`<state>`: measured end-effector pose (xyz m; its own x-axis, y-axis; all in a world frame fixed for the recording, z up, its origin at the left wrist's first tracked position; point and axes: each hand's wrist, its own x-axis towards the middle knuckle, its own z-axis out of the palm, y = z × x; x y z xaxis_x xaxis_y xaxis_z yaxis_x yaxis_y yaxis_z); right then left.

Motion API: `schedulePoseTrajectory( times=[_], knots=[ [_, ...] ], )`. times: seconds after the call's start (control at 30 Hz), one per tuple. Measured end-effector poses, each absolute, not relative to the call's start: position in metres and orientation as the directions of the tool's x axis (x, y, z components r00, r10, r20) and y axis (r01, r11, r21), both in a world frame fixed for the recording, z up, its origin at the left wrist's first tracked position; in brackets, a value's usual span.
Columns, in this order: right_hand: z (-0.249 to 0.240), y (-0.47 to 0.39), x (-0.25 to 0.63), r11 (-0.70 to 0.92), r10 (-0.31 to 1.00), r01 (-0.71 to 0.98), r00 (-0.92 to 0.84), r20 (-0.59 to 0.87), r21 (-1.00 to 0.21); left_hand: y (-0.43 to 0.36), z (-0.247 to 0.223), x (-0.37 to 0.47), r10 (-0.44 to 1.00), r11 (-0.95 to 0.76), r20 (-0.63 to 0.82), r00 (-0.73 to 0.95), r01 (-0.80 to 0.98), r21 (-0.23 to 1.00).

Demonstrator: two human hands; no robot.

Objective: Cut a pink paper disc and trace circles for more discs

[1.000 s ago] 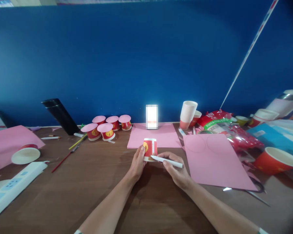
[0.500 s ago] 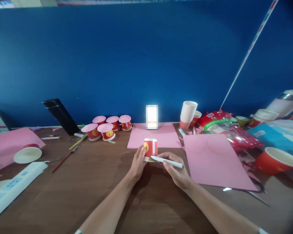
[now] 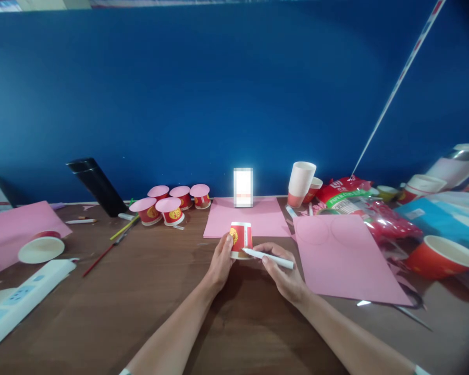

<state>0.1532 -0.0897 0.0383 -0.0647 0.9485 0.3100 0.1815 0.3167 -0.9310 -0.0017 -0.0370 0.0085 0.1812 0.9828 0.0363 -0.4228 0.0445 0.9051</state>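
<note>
A red paper cup (image 3: 240, 234) with a gold emblem and a white strip is held by my left hand (image 3: 220, 260), fingers closed on its left side. My right hand (image 3: 283, 268) grips a white marker pen (image 3: 271, 258), its tip at the lower part of the cup, near the white strip. Whether the tip presses on the surface I cannot tell. Just beyond the cup lies a pink sheet (image 3: 222, 221). To the right is another pink sheet (image 3: 347, 265) with circles drawn on it.
Several red cups topped with pink discs (image 3: 170, 204) stand at the back left. A black bottle (image 3: 97, 187) leans beside them. Stacked paper cups (image 3: 301, 179) and a red plastic bag (image 3: 386, 213) lie back right. A power strip (image 3: 27, 297) occupies the left; scissors (image 3: 414, 316) stick out at right.
The marker tip has shifted very slightly to the right along the cup, with my right hand moving a little. My left hand and the cup stay in place.
</note>
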Motion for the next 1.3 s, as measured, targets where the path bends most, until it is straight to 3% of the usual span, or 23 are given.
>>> schedulePoseTrajectory(
  times=[0.3, 1.3],
  knots=[
    [0.0385, -0.0908, 0.1535, 0.304, 0.952, 0.216, -0.09, 0.291, -0.928, -0.0367, 0.0084, -0.0015, 0.979, 0.046, 0.058, 0.197, -0.486, 0.873],
    [0.0402, -0.0904, 0.1527, 0.304, 0.953, 0.194, -0.058, 0.298, -0.933, -0.0389, 0.0119, -0.0017, 0.979, 0.038, 0.051, 0.196, -0.425, 0.904]
  ],
)
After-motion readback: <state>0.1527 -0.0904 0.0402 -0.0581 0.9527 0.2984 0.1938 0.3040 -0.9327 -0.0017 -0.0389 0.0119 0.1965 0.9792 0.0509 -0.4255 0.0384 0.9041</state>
